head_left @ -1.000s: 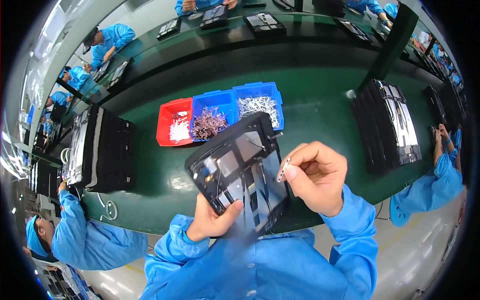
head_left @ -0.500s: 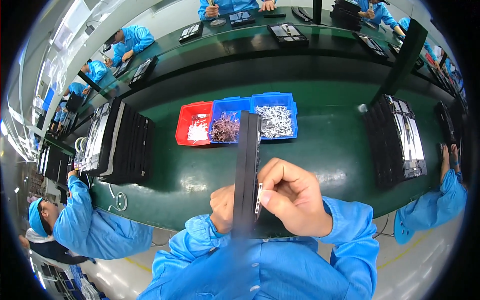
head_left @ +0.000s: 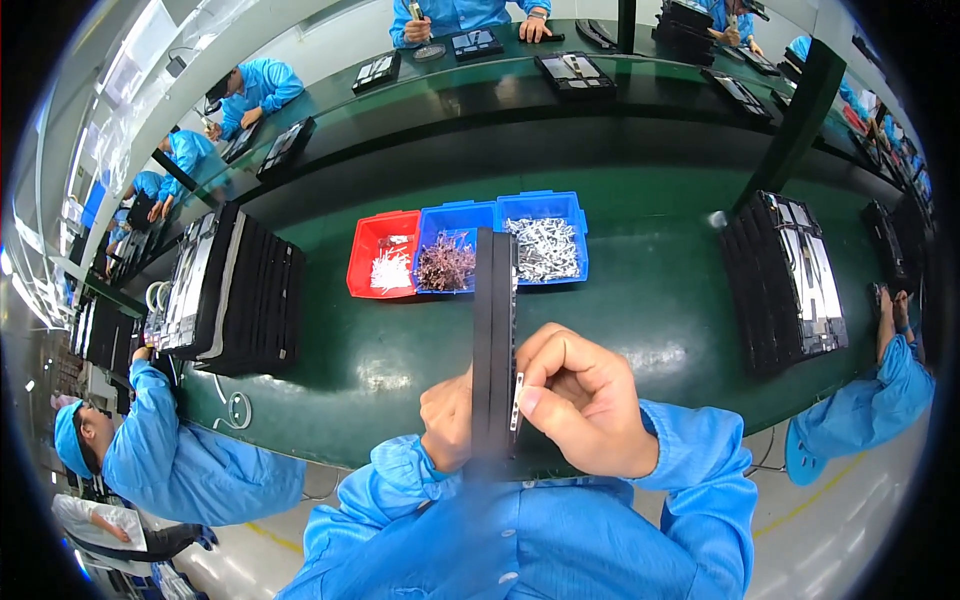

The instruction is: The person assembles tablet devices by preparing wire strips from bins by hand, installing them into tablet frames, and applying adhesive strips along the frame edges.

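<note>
A flat black tray-like piece (head_left: 492, 340) stands on edge in front of my chest, seen almost edge-on. My left hand (head_left: 447, 420) grips it from its left side; the piece hides part of the fingers. On the other side, my right hand (head_left: 590, 400) pinches a narrow white strip with small dark holes (head_left: 517, 400) between thumb and forefinger, against the right face. Beyond it, on the green table, sit a red bin (head_left: 354, 270) of thin white parts, a blue bin (head_left: 458, 212) of brownish-purple parts and a blue bin (head_left: 581, 235) of white-and-silver parts.
Stacks of black trays with silver panels stand at the left (head_left: 240, 290) and the right (head_left: 785, 285) of the green table (head_left: 400, 340). A coiled white cable (head_left: 235, 410) lies near the left edge. Several co-workers in blue sit around; a dark post (head_left: 800, 130) rises at the right.
The whole scene has shifted slightly in view. My hands keep the same hold on the black piece and the strip. Across the bench, a co-worker's hand now rests on a small dark part.
</note>
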`<state>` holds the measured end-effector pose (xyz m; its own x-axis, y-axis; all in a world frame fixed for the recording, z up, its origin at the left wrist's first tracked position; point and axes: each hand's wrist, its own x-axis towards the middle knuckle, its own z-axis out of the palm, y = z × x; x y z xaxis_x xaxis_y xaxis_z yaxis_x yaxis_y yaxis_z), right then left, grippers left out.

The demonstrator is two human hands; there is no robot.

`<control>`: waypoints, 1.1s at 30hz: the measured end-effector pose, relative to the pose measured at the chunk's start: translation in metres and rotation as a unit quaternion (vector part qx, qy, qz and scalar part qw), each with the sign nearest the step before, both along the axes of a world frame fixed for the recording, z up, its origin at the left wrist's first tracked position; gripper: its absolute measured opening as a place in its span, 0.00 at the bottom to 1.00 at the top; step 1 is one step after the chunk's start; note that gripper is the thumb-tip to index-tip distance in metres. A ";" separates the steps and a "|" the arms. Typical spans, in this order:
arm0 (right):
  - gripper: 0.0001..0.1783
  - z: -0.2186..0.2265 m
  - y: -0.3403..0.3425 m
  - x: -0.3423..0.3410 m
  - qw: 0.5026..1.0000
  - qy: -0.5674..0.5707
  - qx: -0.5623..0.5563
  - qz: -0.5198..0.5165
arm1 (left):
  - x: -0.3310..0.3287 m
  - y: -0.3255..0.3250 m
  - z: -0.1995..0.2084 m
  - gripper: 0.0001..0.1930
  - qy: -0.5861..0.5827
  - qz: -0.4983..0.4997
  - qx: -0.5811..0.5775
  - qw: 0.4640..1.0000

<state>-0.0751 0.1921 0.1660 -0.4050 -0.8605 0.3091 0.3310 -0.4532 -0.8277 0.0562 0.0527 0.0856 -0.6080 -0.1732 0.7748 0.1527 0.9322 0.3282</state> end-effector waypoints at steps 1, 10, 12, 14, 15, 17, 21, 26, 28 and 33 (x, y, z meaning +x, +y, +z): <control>0.03 0.000 0.000 0.000 1.000 0.009 0.000 -0.004 | 0.001 0.000 0.000 0.29 0.001 0.000 -0.001 1.000; 0.03 0.001 0.001 -0.002 1.000 0.024 0.005 -0.002 | 0.001 0.002 0.003 0.32 -0.008 0.006 -0.010 1.000; 0.03 0.001 0.001 -0.002 1.000 0.021 0.003 0.000 | 0.003 0.002 0.002 0.32 -0.028 0.001 0.007 1.000; 0.04 0.000 0.001 -0.002 1.000 0.024 0.004 -0.004 | 0.003 0.002 0.000 0.33 -0.025 -0.004 0.005 1.000; 0.04 0.000 0.002 -0.002 1.000 0.025 0.004 -0.005 | 0.003 0.001 -0.001 0.33 -0.022 -0.008 0.004 1.000; 0.04 -0.001 0.002 -0.002 1.000 0.020 0.001 -0.002 | 0.001 0.001 0.001 0.34 -0.016 -0.010 0.004 1.000; 0.04 0.001 0.003 -0.002 1.000 0.011 0.006 -0.001 | 0.001 0.003 0.002 0.34 -0.029 0.001 -0.002 1.000; 0.04 0.000 0.003 -0.004 1.000 0.020 0.011 -0.003 | 0.000 0.003 0.006 0.34 -0.025 -0.011 -0.006 1.000; 0.04 0.001 0.003 -0.004 1.000 0.022 0.010 -0.004 | 0.000 0.003 0.006 0.34 -0.025 -0.012 -0.009 1.000; 0.04 0.002 0.004 -0.005 1.000 0.022 0.019 -0.003 | 0.000 0.005 0.007 0.34 -0.032 -0.006 -0.013 0.999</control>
